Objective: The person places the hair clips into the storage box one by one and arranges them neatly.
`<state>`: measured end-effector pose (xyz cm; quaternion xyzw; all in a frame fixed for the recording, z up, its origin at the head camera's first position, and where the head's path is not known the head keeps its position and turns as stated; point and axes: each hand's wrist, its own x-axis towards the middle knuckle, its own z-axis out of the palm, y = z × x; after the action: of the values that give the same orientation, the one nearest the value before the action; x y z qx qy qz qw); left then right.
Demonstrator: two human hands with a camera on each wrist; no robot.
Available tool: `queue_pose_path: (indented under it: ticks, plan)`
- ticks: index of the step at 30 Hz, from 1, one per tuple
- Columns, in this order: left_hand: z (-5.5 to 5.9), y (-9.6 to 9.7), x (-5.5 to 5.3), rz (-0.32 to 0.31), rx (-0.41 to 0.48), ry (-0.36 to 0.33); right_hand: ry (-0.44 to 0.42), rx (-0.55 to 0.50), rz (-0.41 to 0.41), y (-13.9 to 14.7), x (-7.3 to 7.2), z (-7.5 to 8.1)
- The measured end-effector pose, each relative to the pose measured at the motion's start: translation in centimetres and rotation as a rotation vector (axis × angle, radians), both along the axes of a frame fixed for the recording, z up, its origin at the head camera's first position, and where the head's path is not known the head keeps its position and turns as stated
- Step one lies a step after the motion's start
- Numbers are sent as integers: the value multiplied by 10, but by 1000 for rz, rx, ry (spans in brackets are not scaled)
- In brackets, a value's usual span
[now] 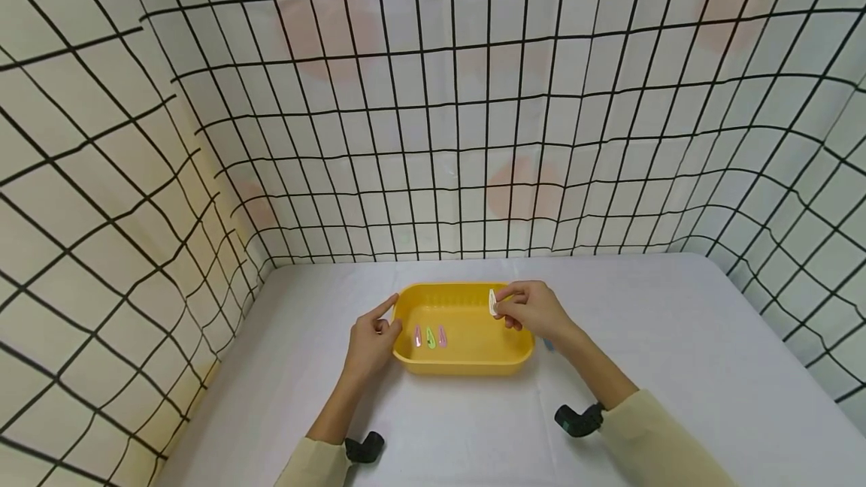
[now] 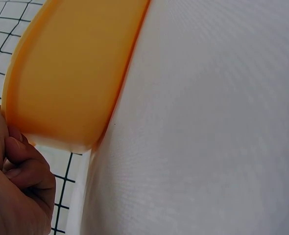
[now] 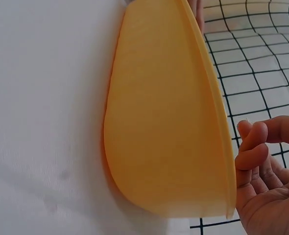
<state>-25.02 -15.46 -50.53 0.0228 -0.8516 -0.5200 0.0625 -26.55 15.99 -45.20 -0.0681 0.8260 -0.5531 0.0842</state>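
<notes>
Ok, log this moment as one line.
left hand: holds yellow tray; right hand: pinches white clip over tray; inside tray: three clips

Inspector: Trays on the table (image 1: 460, 427)?
Clerk: One yellow tray (image 1: 487, 340), on one table.
Inspector: Clips in its left part?
Clerk: Three, in a row: one pink clip (image 1: 417, 336), one green clip (image 1: 430, 338), then one lilac clip (image 1: 443, 336).
Inspector: Clips held?
Clerk: One white clip (image 1: 492, 302), towards the right. Clips recorded: four.
Inspector: Other small items?
Clerk: One blue item (image 1: 549, 344), just beyond the tray's right end; largely hidden, kind undetermined.
Inspector: Hands?
Clerk: Two: one left hand (image 1: 372, 338), one right hand (image 1: 534, 310).
Inspector: Attire and equipment?
Clerk: Two beige sleeves (image 1: 663, 438); two black wrist devices (image 1: 579, 421), one left, one right.
</notes>
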Motion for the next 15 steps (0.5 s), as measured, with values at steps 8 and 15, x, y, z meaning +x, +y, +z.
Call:
queue_pose_path:
  ticks: [8,15]
  plan:
    - [1,1,0,-8,16,-6,-50,-3,9,-24,-8,-7]
    - [0,0,1,-10,4,18,-55,10,11,-41,-11,-14]
